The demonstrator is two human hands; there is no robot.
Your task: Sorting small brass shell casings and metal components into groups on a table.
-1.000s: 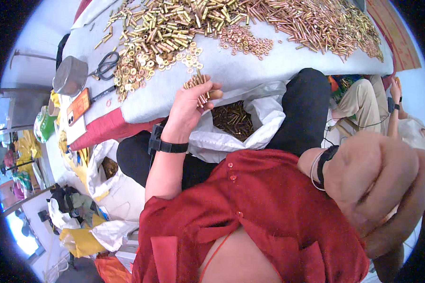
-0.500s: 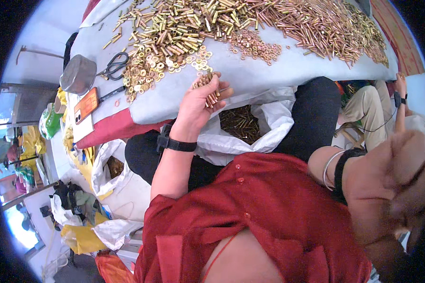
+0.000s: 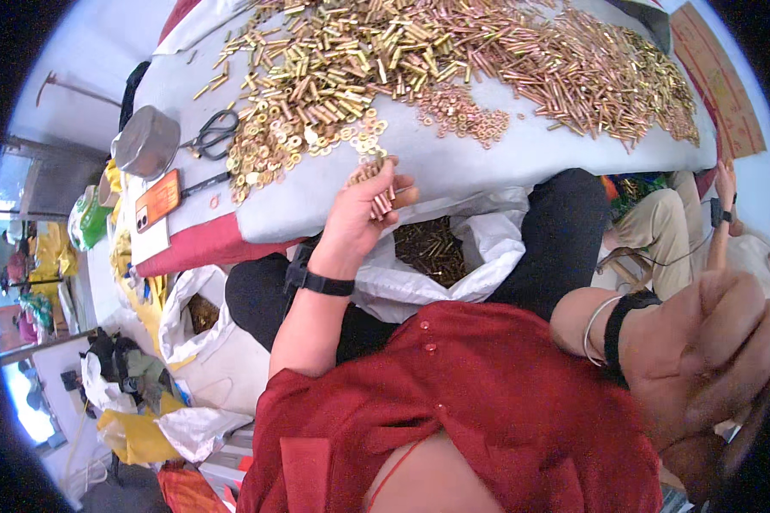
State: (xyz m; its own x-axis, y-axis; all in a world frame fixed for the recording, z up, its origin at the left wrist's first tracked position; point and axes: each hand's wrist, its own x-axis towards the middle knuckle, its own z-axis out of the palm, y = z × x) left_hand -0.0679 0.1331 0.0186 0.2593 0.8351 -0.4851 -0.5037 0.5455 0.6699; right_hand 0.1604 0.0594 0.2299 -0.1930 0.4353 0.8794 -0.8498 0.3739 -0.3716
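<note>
Okay, head view: left hand (image 3: 355, 218) curled round a bunch of metal tubes (image 3: 383, 203) by the table's (image 3: 295, 201) near edge, some fingers hidden; right hand (image 3: 710, 355) close to camera, fingers bent, blurred, darkened at the rim, can't tell whether pinching anything.

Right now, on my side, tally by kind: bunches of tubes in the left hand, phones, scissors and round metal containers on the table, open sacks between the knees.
Bunch of tubes in the left hand: 1
Phone: 1
Scissors: 1
Round metal container: 1
Open white sack: 1
Total: 5
</note>
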